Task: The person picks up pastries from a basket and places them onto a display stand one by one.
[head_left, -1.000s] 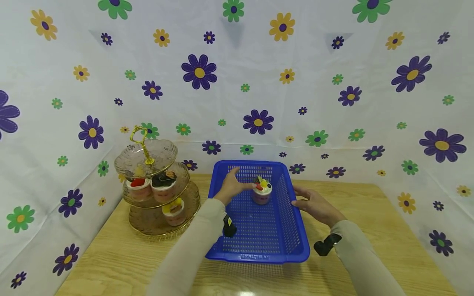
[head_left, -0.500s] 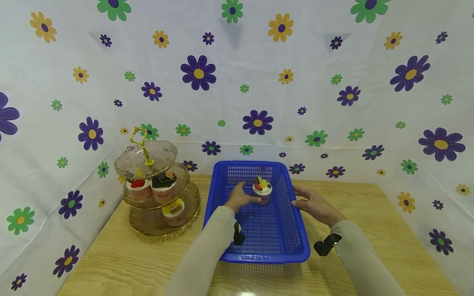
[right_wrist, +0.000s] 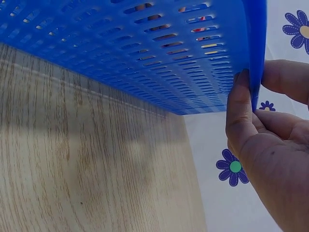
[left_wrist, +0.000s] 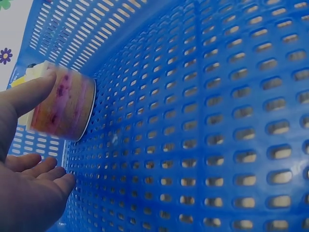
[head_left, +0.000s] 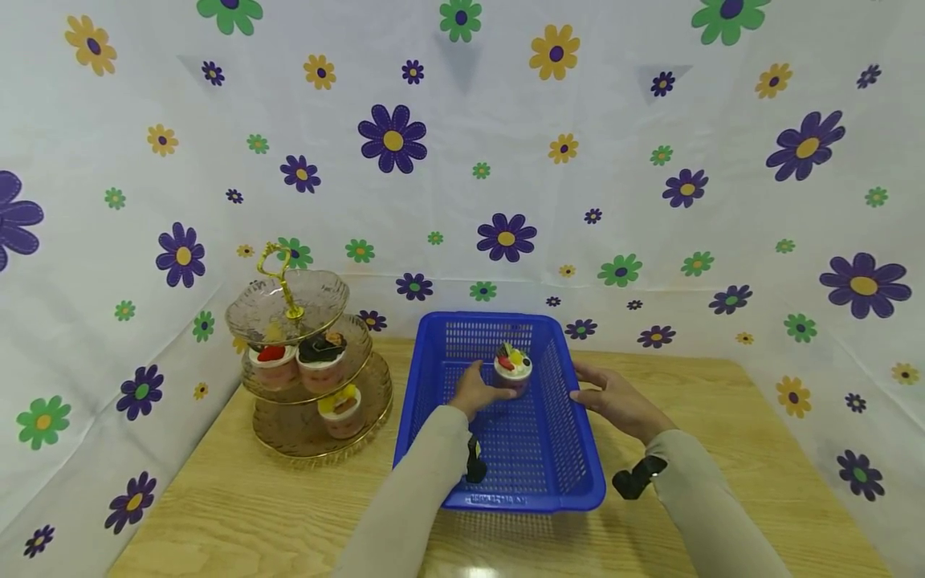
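A clear cake cup (head_left: 511,371) topped with cream and fruit stands upright inside a blue plastic basket (head_left: 499,503), towards its back. My left hand (head_left: 480,390) reaches into the basket beside it. In the left wrist view, the cake cup (left_wrist: 65,102) shows pink and tan layers; the thumb overlaps its side, while the other fingers of the left hand (left_wrist: 30,181) extend loosely below, apart from it. My right hand (head_left: 614,400) grips the basket's right rim. Seen from the right wrist, the right hand (right_wrist: 270,130) has its thumb and fingers on either side of that rim.
Left of the basket stands a three-tier gold-edged stand (head_left: 311,437). Its middle tier bears a strawberry-topped cup (head_left: 275,368) and a dark-topped cup (head_left: 321,363); a yellow-topped cup (head_left: 341,413) sits below. A flowered white cloth (head_left: 433,201) hangs behind the wooden table (head_left: 238,514).
My left hand has moved from the basket's left back down and to the right, next to the cake cup. The right hand and the basket stay in place.
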A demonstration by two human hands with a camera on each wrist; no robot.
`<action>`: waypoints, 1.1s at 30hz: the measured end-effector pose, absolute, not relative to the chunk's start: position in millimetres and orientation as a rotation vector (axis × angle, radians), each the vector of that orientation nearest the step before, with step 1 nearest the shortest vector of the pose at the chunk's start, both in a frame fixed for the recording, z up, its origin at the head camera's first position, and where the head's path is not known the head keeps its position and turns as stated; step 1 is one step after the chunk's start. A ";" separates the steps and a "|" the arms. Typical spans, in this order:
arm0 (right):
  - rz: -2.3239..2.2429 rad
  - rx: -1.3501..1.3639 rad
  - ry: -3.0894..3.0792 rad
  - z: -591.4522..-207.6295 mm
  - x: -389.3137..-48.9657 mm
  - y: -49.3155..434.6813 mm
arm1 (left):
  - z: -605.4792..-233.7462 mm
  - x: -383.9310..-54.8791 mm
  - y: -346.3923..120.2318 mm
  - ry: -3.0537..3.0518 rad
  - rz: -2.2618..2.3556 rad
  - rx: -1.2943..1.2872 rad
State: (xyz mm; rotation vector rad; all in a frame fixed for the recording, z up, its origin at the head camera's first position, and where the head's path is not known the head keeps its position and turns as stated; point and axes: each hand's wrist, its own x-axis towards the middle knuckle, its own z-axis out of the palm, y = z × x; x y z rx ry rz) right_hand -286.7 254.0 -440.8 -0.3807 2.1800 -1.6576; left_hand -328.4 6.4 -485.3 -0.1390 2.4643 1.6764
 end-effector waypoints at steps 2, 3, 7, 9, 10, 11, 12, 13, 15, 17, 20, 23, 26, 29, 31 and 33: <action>-1.663 -0.369 2.181 -439.8 -285.8 254.1 | -486.2 -329.3 8.9 2.482 1.662 -0.141; -1.664 -0.364 2.181 -439.4 -285.5 254.2 | -486.1 -329.5 10.0 2.489 1.654 -0.147; -1.666 -0.353 2.184 -439.2 -283.2 255.8 | -486.9 -330.8 12.9 2.474 1.662 -0.139; -1.662 -0.347 2.192 -439.1 -283.0 256.6 | -486.7 -331.1 12.9 2.459 1.681 -0.116; -1.663 -0.350 2.192 -439.1 -283.1 256.7 | -487.3 -331.5 12.4 2.448 1.697 -0.101; -1.659 -0.357 2.195 -439.1 -283.4 256.9 | -487.9 -331.7 11.8 2.443 1.708 -0.090; -1.658 -0.355 2.196 -439.1 -283.7 256.7 | -488.5 -331.9 11.2 2.441 1.717 -0.081; -1.656 -0.359 2.196 -439.4 -284.4 256.5 | -489.5 -332.5 10.8 2.442 1.728 -0.074; -1.659 -0.369 2.189 -440.0 -285.6 255.9 | -491.0 -333.5 9.9 2.440 1.746 -0.068; -1.660 -0.371 2.192 -440.5 -286.1 255.6 | -492.0 -334.5 9.7 2.439 1.753 -0.065; -1.666 -0.353 2.199 -441.2 -286.2 254.4 | -492.2 -335.0 8.8 2.439 1.752 -0.055; -1.659 -0.320 2.215 -441.4 -285.4 253.2 | -492.4 -334.9 8.4 2.440 1.743 -0.053; -1.649 -0.316 2.223 -441.3 -284.9 252.7 | -492.3 -334.8 8.8 2.435 1.752 -0.052; -1.652 -0.323 2.225 -440.9 -284.8 253.1 | -492.1 -335.8 9.9 2.436 1.762 -0.035; -1.658 -0.316 2.218 -440.2 -284.5 253.1 | -493.1 -337.0 10.5 2.437 1.766 -0.028; -1.665 -0.313 2.208 -439.4 -283.9 253.0 | -494.9 -338.5 11.1 2.440 1.768 -0.024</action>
